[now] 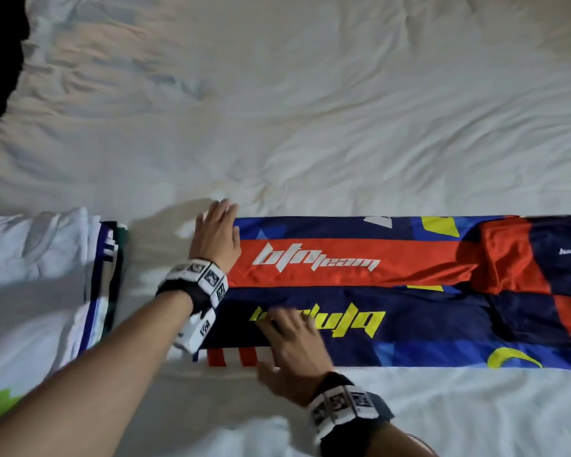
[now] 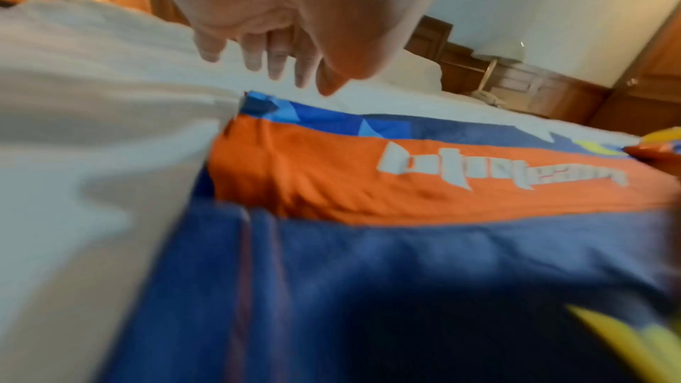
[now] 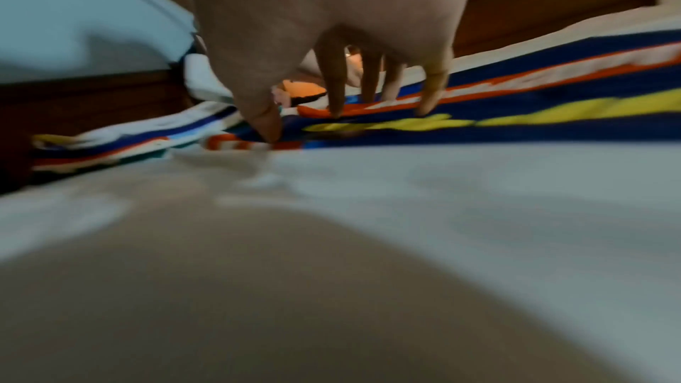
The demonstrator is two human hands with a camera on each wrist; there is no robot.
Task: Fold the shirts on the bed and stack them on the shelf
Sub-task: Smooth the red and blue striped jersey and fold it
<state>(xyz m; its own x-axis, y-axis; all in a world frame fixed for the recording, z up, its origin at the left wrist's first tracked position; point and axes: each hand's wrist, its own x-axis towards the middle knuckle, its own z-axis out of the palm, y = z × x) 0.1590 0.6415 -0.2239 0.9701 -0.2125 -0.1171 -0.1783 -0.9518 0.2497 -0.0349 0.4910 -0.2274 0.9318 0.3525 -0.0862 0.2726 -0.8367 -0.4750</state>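
Head view looks down on a bed (image 1: 310,110) covered in rumpled white bedding, where a long jersey (image 1: 409,291) in navy, orange and blue lies folded into a narrow band across the near part of the bed. White lettering runs along its orange stripe and yellow lettering along the navy stripe nearer the person. The left hand (image 1: 216,237) lies flat, fingers straight and together, at the jersey's left end, beside the orange stripe; its grip is loose and holds nothing. The right hand (image 1: 290,344) rests on the jersey's near left corner, fingers spread over the yellow lettering and thumb down by the red-and-white striped hem; whether that grip pinches the cloth cannot be told, since the hand is blurred. Just beyond the jersey's left end, apart from it, sits a stack of folded shirts (image 1: 47,275), white on top with coloured edges showing. Both wrists wear black-and-white bands. Left wrist view shows a lamp (image 2: 504,60) and wooden furniture beyond the jersey.
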